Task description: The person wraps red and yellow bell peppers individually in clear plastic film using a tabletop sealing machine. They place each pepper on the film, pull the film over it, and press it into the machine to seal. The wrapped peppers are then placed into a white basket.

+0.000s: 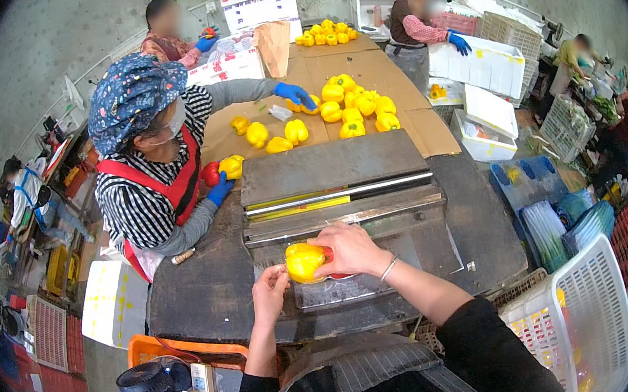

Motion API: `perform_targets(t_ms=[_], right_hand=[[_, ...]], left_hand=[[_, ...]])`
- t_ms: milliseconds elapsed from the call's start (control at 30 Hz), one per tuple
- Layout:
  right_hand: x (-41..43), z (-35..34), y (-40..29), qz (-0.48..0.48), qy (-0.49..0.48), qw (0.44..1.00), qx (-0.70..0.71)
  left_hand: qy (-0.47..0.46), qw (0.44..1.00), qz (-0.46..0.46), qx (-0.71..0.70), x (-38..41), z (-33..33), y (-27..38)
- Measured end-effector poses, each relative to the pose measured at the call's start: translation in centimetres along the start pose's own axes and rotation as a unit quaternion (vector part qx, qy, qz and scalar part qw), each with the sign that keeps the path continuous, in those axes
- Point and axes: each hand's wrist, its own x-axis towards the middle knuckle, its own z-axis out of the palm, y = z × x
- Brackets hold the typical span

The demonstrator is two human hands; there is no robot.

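Observation:
A yellow bell pepper (303, 262) and a red bell pepper (328, 254) lie together in front of me, with a shiny clear film around them. My right hand (351, 248) grips them from the right and covers most of the red one. At the left end, my left hand (270, 289) pinches what looks like the film's edge between thumb and fingers. Just beyond my hands stands a metal film-wrapping machine (331, 165). Its flat plate (337, 292) is below the peppers, partly hidden by my right arm.
Loose yellow peppers (351, 114) lie on cardboard (429, 132) past the machine. At left, a co-worker's gloved hand (222, 189) holds peppers; a wooden-handled tool (183, 256) lies nearby. A white plastic basket (594, 302) stands right. A fan (144, 382) and power strip (203, 389) sit lower left.

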Motion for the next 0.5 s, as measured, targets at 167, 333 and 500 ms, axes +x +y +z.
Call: perform_targets(t_ms=[167,333,500], right_hand=[[0.0,-0.5,-0.3,0.020,-0.018,1.000,0.015],[0.1,-0.9,-0.6,0.004,-0.012,1.000,-0.008],[0.0,-0.9,-0.9,0.020,-0.018,1.000,0.006]], left_hand=[[0.004,1.000,0.006,0.009,-0.1,0.3,0.9],[0.023,0.998,0.006,0.065,-0.6,-0.2,0.5],[0.037,0.999,0.005,0.025,-0.8,-0.5,0.1]])
